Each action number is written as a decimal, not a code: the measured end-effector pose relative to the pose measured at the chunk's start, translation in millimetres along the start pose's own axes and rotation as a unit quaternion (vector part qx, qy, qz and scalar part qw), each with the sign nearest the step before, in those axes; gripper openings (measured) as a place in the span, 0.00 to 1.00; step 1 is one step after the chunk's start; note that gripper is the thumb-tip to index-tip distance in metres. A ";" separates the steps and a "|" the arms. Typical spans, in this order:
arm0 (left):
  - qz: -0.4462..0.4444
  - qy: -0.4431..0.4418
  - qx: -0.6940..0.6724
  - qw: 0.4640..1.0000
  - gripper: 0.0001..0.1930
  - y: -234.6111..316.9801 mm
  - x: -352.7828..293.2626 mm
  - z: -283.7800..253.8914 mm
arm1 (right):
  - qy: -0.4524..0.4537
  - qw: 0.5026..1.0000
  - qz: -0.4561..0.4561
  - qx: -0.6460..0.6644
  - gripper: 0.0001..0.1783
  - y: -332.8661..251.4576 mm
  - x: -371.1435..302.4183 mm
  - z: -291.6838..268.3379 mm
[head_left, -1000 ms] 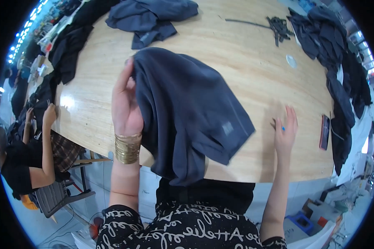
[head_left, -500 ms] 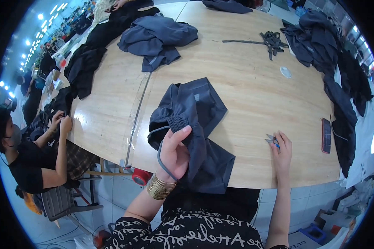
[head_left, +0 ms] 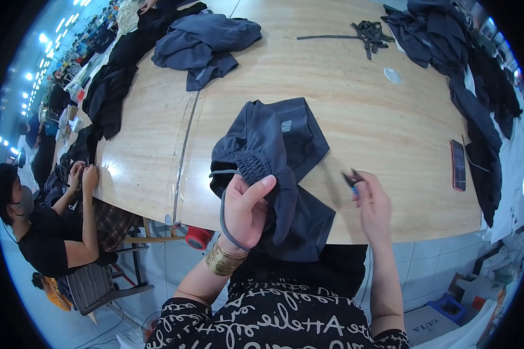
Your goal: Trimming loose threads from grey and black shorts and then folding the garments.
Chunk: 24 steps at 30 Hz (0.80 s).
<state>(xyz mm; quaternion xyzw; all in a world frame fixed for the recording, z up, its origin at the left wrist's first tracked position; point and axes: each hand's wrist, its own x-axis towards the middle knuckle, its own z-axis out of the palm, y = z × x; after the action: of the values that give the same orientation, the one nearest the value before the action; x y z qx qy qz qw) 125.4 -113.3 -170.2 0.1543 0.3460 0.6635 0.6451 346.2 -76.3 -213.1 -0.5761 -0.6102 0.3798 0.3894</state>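
My left hand (head_left: 245, 212) grips dark grey shorts (head_left: 300, 139) by their gathered elastic waistband, thumb on top and the other fingers partly hidden by cloth. A grey drawcord (head_left: 224, 224) loops out of the waistband and hangs along my left wrist. The two legs of the shorts spread to the right over the table edge, and a small pale patch shows on the upper one. To the right of the shorts, apart from them, my right hand (head_left: 374, 203) holds small thread snips (head_left: 350, 178), dark blades pointing up and left, a bit of blue at the grip.
On the wooden table (head_left: 402, 139) lie a grey garment heap (head_left: 206, 43), a tangle of dark cord (head_left: 372, 36), a whitish oval disc (head_left: 392, 75) and a phone (head_left: 458, 166). Dark garments (head_left: 442, 41) line the right edge. A masked co-worker (head_left: 52, 227) sits at the left.
My right hand has lifted the snips off the tabletop and brought them left, closer to the shorts. My left hand still holds the waistband, and the view has shifted slightly.
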 end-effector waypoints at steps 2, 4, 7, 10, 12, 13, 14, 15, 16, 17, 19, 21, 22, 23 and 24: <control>0.006 -0.003 -0.002 1.000 0.16 -1.9 -0.3 -0.1 | 0.001 0.998 -0.056 0.000 0.08 -32.8 -7.0 10.0; 0.008 -0.012 0.026 1.000 0.17 -2.2 -1.0 -0.5 | -0.071 0.991 -0.112 -0.026 0.10 -49.9 -9.2 13.1; 0.004 -0.029 0.040 0.999 0.18 -1.9 -2.2 1.4 | -0.057 0.972 -0.222 -0.050 0.10 -53.0 -6.6 22.9; 0.010 -0.031 0.045 0.998 0.18 -4.6 -3.0 -1.4 | -0.049 0.963 -0.251 -0.087 0.11 -58.6 -4.4 28.9; 0.020 -0.022 0.072 0.997 0.20 -6.6 -3.6 -0.5 | -0.046 0.958 -0.264 -0.104 0.11 -59.7 -3.6 30.9; 0.028 -0.013 0.099 0.995 0.21 -7.3 -3.6 -0.5 | -0.040 0.954 -0.273 -0.116 0.11 -59.9 -3.3 31.5; 0.028 -0.013 0.098 0.995 0.21 -6.9 -3.5 -1.1 | -0.034 0.950 -0.283 -0.127 0.12 -60.2 -3.0 32.0; 0.025 -0.012 0.095 0.995 0.21 -6.8 -3.3 -1.5 | -0.035 0.950 -0.283 -0.129 0.12 -60.8 -2.9 31.8; 0.022 -0.011 0.093 0.995 0.21 -6.7 -3.1 -1.7 | -0.034 0.949 -0.283 -0.137 0.12 -61.8 -2.8 31.5; 0.021 -0.012 0.091 0.996 0.21 -6.8 -3.2 -1.2 | -0.032 0.948 -0.282 -0.146 0.12 -62.4 -2.7 31.3; 0.030 -0.012 0.088 0.996 0.22 -6.2 -3.2 -0.7 | -0.033 0.947 -0.284 -0.147 0.12 -62.4 -2.3 31.8; 0.023 -0.021 0.065 0.997 0.21 -5.4 -2.8 -2.8 | -0.033 0.946 -0.286 -0.149 0.12 -62.6 -2.0 32.5; 0.015 -0.029 0.042 0.999 0.20 -5.3 -2.7 -3.7 | -0.031 0.946 -0.287 -0.145 0.12 -63.0 -1.9 33.1; 0.015 -0.031 0.041 0.999 0.20 -5.9 -3.4 -4.3 | -0.030 0.946 -0.289 -0.141 0.12 -63.3 -1.8 33.6; 0.017 -0.023 0.043 0.999 0.20 -6.5 -4.2 -4.8 | -0.029 0.946 -0.289 -0.143 0.12 -63.2 -1.7 33.8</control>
<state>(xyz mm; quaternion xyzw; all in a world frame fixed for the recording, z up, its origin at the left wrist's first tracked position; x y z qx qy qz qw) 127.7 -119.1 -176.9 0.2029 0.3561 0.6552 0.6346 289.7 -81.6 -169.3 -0.4127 -0.8095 0.1764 0.3784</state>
